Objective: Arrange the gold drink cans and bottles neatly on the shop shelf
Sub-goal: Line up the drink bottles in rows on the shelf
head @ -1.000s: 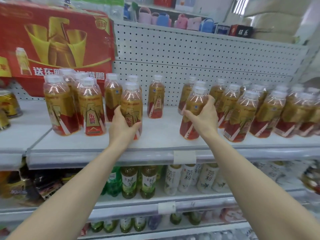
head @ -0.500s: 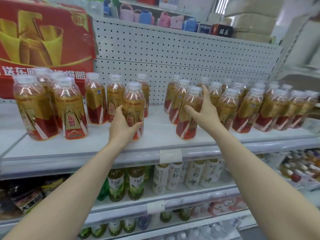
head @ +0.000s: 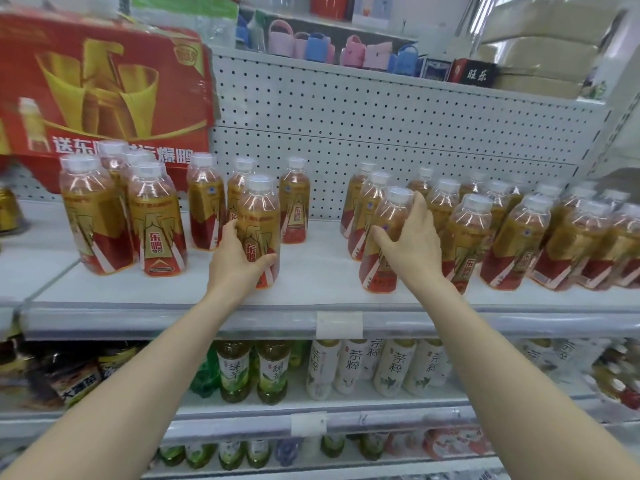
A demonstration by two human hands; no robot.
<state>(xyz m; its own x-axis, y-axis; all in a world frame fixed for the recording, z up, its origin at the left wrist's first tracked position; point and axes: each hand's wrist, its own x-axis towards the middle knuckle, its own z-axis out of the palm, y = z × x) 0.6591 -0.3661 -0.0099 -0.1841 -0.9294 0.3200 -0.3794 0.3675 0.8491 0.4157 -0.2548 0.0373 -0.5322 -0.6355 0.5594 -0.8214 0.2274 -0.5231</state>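
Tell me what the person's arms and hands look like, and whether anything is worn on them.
Both arms are bare as far as the picture's lower edge; no sleeve is in view on the left forearm or the right forearm. The left hand and the right hand are ungloved, with no ring, watch or bracelet visible at fingers or wrists.

A bare strip of the shelf (head: 322, 271) is left open in the middle, between the left-held bottle (head: 259, 216) gripped by the left hand (head: 235, 268) and the right-held bottle (head: 389, 213) gripped by the right hand (head: 412, 251). The strip is closed behind by the pegboard wall (head: 381, 140). The left is blocked by grouped bottles (head: 156, 223) under a red carton (head: 104, 81), and the right by crowded bottles (head: 536, 237).
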